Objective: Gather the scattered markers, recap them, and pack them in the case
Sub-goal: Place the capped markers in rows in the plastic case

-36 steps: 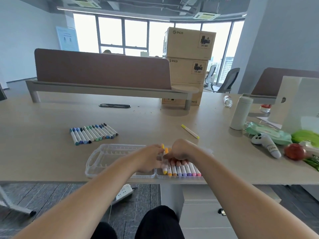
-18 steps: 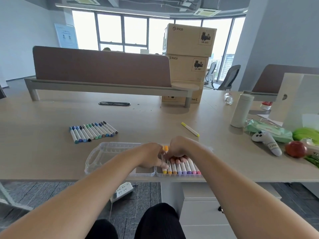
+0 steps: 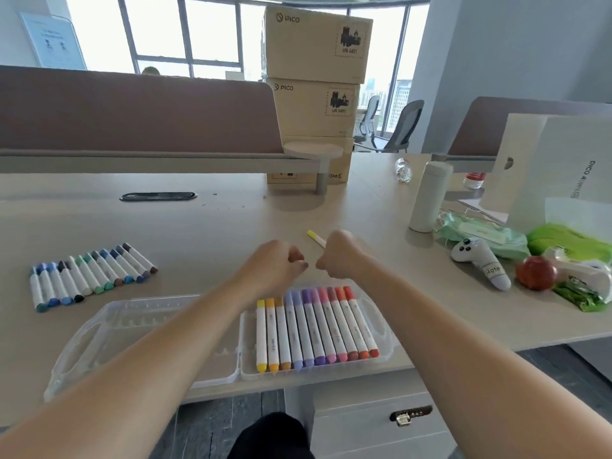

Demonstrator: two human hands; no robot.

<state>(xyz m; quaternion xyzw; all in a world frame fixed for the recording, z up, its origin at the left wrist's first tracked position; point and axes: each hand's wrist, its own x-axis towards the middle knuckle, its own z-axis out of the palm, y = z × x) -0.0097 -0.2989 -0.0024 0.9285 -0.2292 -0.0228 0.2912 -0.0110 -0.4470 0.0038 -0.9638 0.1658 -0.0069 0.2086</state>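
You are holding your left hand (image 3: 276, 265) and your right hand (image 3: 339, 256) up over the table (image 3: 215, 226), just past the clear case (image 3: 99, 329), and the two hands are sitting close together but not touching. The fingers (image 3: 298, 260) of your left hand are curling in tight, and nothing is showing inside them. The fingers (image 3: 323, 265) of your right hand are curling in too, and nothing is showing in them either. The case is lying open and flat at the near edge of the table, with its two halves side by side. Your left arm is crossing over the left half. In the right half a row of capped markers (image 3: 314, 326) is lying neatly, going from yellow and orange through purple and pink to red. One yellow marker (image 3: 315, 237) is lying by itself nearer the middle of the table, just behind your right hand. Its near end is hiding behind that hand, so you cannot tell if the hand is touching it. A row of blue and green markers (image 3: 89, 276) is lying by the left edge, well apart from the case. By the right edge a white bottle (image 3: 430, 197) is standing up, and a white controller (image 3: 483, 263) is lying next to a red apple (image 3: 535, 272). Brown boxes (image 3: 314, 44) are sitting stacked at the far edge.
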